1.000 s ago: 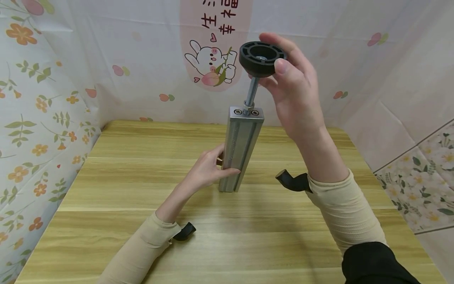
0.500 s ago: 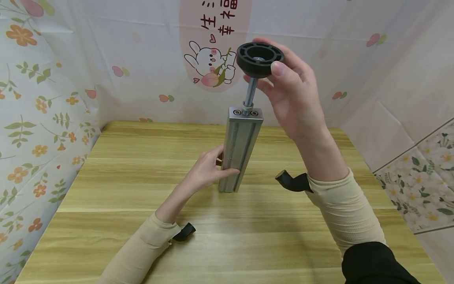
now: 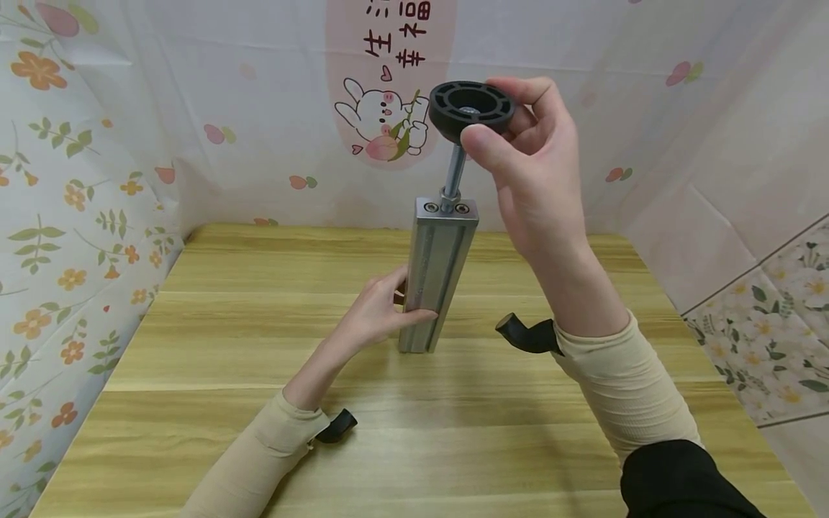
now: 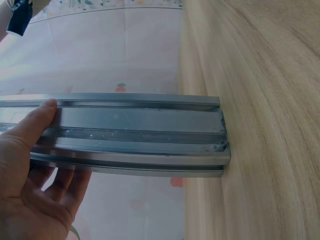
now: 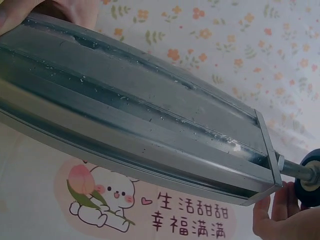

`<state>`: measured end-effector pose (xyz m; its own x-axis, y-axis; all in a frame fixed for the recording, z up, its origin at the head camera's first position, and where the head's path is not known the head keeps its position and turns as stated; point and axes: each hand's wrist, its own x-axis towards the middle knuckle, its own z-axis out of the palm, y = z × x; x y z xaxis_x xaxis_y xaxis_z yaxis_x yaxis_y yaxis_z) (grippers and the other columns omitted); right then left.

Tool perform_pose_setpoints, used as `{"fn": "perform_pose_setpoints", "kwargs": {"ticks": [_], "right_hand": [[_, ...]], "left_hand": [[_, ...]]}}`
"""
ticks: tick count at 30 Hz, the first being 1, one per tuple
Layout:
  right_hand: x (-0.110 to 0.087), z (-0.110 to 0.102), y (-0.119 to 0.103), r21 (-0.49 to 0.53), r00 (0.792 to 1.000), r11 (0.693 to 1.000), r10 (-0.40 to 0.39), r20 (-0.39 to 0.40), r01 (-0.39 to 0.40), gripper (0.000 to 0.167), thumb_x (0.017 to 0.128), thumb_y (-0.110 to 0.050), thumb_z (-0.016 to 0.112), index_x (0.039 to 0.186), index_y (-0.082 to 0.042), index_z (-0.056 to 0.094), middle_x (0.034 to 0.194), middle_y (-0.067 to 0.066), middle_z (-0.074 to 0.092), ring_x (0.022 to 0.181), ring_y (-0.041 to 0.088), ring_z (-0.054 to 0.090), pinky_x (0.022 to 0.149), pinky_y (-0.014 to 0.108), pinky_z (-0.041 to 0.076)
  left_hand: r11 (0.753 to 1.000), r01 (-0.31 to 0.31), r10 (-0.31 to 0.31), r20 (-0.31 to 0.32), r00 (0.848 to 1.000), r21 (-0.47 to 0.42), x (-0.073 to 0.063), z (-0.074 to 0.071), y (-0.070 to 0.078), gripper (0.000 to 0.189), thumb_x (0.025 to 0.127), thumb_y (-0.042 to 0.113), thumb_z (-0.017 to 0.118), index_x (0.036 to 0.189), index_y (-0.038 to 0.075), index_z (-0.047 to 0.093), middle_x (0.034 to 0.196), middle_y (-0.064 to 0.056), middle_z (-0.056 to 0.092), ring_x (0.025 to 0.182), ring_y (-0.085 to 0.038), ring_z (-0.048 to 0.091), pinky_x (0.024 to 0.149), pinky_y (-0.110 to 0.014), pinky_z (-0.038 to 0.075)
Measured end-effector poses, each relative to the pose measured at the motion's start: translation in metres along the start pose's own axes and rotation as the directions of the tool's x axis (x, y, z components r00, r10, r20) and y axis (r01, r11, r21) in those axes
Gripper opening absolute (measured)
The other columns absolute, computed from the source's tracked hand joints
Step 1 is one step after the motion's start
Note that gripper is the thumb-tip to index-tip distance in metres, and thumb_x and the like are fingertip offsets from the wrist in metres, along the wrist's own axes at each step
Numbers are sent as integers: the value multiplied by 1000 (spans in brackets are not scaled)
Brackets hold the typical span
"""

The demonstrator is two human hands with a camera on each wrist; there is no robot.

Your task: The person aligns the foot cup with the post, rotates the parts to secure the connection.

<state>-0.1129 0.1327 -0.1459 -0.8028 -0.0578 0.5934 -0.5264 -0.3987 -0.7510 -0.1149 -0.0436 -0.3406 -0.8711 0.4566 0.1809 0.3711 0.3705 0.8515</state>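
Observation:
A slotted aluminium profile (image 3: 435, 277) stands upright on the table, its end plate held by two screws. From the plate rises a threaded rod (image 3: 455, 171) with a nut at its base, topped by a round black leveling foot (image 3: 471, 111). My left hand (image 3: 376, 311) grips the profile low down, thumb across the near face; the left wrist view shows the fingers (image 4: 75, 192) behind it. The right hand (image 3: 540, 169) pinches the rim of the foot between thumb and fingers. Scratches and small shavings mark the profile (image 5: 135, 105) in the right wrist view.
The wooden table (image 3: 227, 345) reaches back to a printed cloth (image 3: 259, 108) with a rabbit drawing. Floral cloth hangs at the left. A black curved piece (image 3: 527, 337) sticks out from the right sleeve, another (image 3: 337, 426) from the left.
The right hand has shifted its hold round the foot's rim, its thumb now further left toward the near side. The left hand and the profile stay in place.

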Motion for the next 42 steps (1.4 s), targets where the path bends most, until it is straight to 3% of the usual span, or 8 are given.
{"fn": "perform_pose_setpoints", "kwargs": {"ticks": [7,10,16,21,26,31,36,42], "right_hand": [[1,1,2,48,999,999,-10,47,8,56,77,-13,88,124,-2,61,123,20,62,118,32,62,100,34,55],[1,-1,4,80,997,997,-3,78,-3,56,83,-21,81,130,1,61,132,21,55,123,35,59,100,37,54],[3,-2,4,160,993,985,45,112,-62,55,85,-19,71,134,4,60,141,27,52,124,38,59,103,42,51],[3,-1,3,163,989,982,73,132,-94,55,86,-17,68,136,4,59,141,28,54,124,37,60,105,45,50],[2,-2,3,135,989,989,45,138,-64,51,87,-14,68,134,4,59,136,23,53,120,35,60,103,44,53],[1,-2,3,91,996,996,0,92,-9,49,83,-11,80,127,1,61,127,20,57,121,34,59,101,38,55],[2,-1,4,52,998,999,-18,55,15,71,66,-24,98,122,-3,61,118,17,59,116,31,58,95,31,56],[2,-3,4,56,995,998,-9,95,4,82,68,-31,97,133,0,59,126,19,58,118,31,59,97,35,56]], "left_hand": [[1000,14,-14,-3,1000,-1,-1,-1,2,51,83,24,85,127,11,61,112,-8,74,98,-24,73,79,-32,61],[1000,24,-24,3,1000,-13,-2,-1,2,51,84,24,85,126,11,61,113,-8,74,99,-25,73,80,-32,61],[999,28,-28,-1,1000,-19,-2,1,0,52,84,24,85,128,11,62,115,-8,74,100,-26,73,81,-33,61],[1000,22,-22,-4,1000,-14,-2,1,1,54,84,24,85,130,11,61,116,-8,74,100,-26,73,81,-34,61],[1000,14,-14,-1,1000,-15,-2,1,1,57,84,23,85,134,12,60,118,-8,74,100,-26,73,81,-34,61],[1000,16,-16,-2,1000,-18,-2,1,1,58,83,23,85,135,12,60,119,-8,73,100,-26,73,82,-35,61],[1000,16,-16,-3,1000,-23,-2,1,1,58,83,22,85,134,12,60,120,-9,73,100,-26,73,82,-34,61],[1000,10,-10,-6,1000,-26,-2,2,1,57,83,22,85,134,12,61,119,-9,73,99,-26,74,81,-33,61]]}}
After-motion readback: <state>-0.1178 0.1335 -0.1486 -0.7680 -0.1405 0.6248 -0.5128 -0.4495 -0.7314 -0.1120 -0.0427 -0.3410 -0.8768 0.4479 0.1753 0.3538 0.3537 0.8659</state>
